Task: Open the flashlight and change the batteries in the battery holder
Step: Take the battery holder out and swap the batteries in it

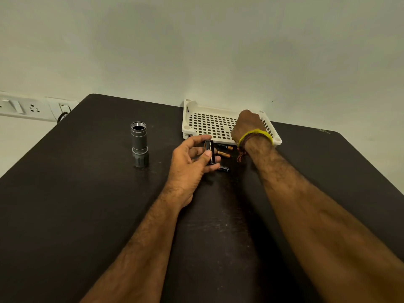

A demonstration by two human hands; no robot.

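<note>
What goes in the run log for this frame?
flashlight body open, upright | left hand holds battery holder | right hand in tray

- A single head-worn view looks forward and steeply down from above the near edge of the dark worktop (pixel 87 215).
- It faces a pale wall (pixel 196 51) at the far side.
- Both forearms run in from the bottom edge, close to the lens.
- The wide angle bends the worktop's edges.
</note>
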